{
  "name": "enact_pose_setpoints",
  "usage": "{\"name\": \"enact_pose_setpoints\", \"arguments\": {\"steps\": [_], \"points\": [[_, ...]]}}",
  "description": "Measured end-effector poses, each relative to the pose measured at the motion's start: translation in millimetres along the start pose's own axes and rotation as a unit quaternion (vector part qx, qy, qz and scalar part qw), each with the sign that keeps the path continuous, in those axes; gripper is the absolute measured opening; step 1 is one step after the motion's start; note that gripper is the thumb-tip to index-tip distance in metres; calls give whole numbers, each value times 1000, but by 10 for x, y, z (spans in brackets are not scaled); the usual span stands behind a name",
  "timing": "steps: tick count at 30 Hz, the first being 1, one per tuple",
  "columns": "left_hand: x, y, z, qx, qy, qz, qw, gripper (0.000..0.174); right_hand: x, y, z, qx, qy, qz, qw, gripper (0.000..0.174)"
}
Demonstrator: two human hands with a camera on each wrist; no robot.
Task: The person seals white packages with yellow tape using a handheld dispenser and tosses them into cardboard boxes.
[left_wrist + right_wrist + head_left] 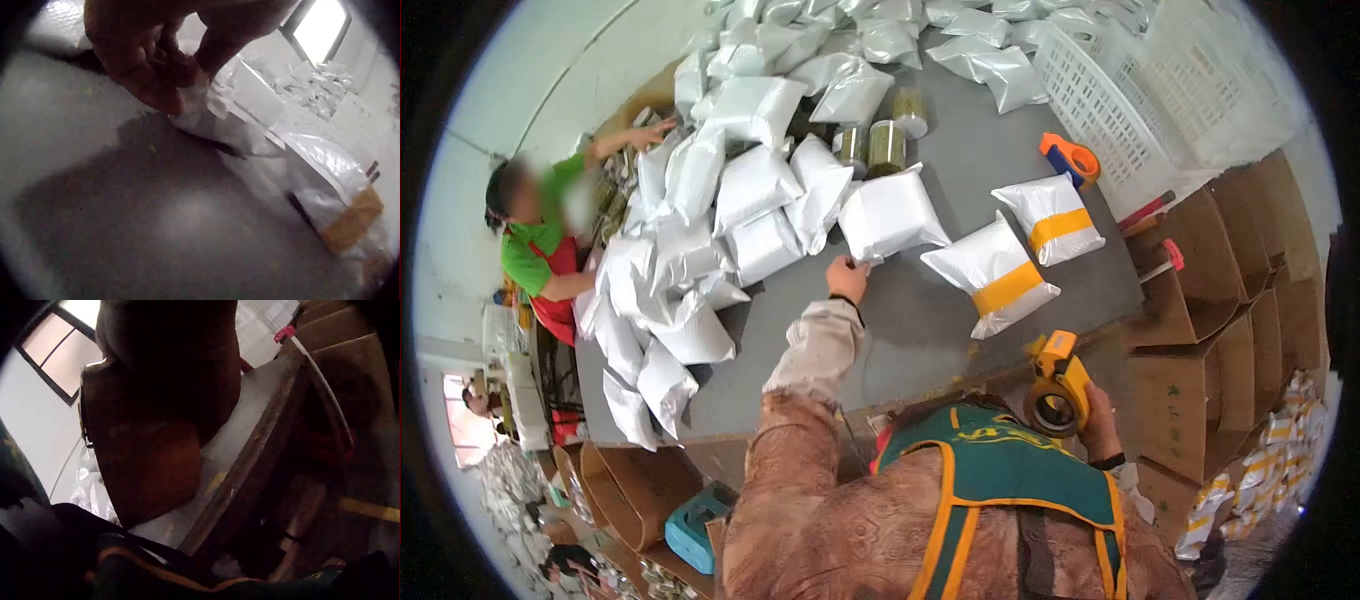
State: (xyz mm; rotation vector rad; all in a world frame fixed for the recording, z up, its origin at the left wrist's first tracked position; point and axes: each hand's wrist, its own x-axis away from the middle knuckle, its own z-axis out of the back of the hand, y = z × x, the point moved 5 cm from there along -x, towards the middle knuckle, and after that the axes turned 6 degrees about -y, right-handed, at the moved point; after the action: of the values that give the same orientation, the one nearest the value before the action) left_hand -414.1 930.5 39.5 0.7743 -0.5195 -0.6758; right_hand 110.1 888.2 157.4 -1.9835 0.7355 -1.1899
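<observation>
My left hand (pixel 847 279) pinches the near corner of a white plastic bag (pixel 892 215) lying on the grey table (pixel 830 365). In the left wrist view the fingers of my left hand (pixel 165 59) are curled on the crumpled edge of that bag (pixel 215 115). Off the table's near edge, my right hand (pixel 1100 425) grips a yellow tape dispenser (pixel 1062 378); the right wrist view shows the hand (pixel 172 362) dark over the dispenser (pixel 147 462). Two bags with yellow tape bands, one nearer (pixel 992 275) and one farther (pixel 1050 218), lie right of the pinched bag.
Many white bags (pixel 690 250) are heaped on the left and far parts of the table. Jars (pixel 887 148) stand behind the pinched bag. An orange and blue dispenser (pixel 1070 160), white crates (pixel 1100 100) and cardboard boxes (pixel 1180 400) are at the right. Another person (pixel 545 235) reaches in from the left.
</observation>
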Motion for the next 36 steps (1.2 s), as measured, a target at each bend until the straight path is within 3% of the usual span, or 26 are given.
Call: {"name": "enact_pose_setpoints", "arguments": {"steps": [2,3,4,6,8,11,14,16,17,21,23,26,29,32,34,35,36], "points": [[421,-314,26,54,1,18,998,29,-139,71,-72,28,-60,-27,997,44],[853,-103,248,63,-4,47,997,28,-194,41,-192,77,-68,-3,995,42],[1127,-276,268,147,-13,91,985,25,-280,24,-420,125,-78,23,989,39],[1687,-542,263,189,5,162,968,18,-497,134,-725,128,-102,15,986,36],[2139,-494,123,285,-101,147,942,25,-696,369,-916,46,-126,-59,989,34],[2489,-240,140,195,-379,155,891,27,-819,392,-1330,124,-182,-69,973,32],[2580,-254,277,415,-340,174,825,31,-854,377,-1632,217,-197,-42,955,31],[2559,-42,482,497,-270,203,799,35,-882,387,-1735,299,-239,-7,924,32],[2536,52,597,534,-234,215,784,37,-895,386,-1796,337,-259,12,905,33],[2482,-66,630,588,-243,213,741,23,-907,280,-2029,419,-318,42,849,36],[2372,-80,701,546,-243,173,783,19,-866,108,-2166,471,-320,32,822,38],[2131,-176,955,483,-205,114,844,15,-870,-100,-2179,529,-319,109,778,41],[1675,-626,1380,421,-116,95,895,16,-1028,-155,-1677,570,-261,130,769,45],[1414,-1156,1286,246,-121,141,951,16,-1163,-62,-1388,687,-192,103,693,52],[1360,-1361,853,131,-142,146,970,19,-1210,122,-1331,726,-172,98,658,56],[1315,-1297,717,73,-149,143,976,21,-1278,211,-1439,739,-168,107,643,58],[1283,-1198,677,40,-92,78,992,23,-1330,271,-1529,751,-165,114,629,61]]}}
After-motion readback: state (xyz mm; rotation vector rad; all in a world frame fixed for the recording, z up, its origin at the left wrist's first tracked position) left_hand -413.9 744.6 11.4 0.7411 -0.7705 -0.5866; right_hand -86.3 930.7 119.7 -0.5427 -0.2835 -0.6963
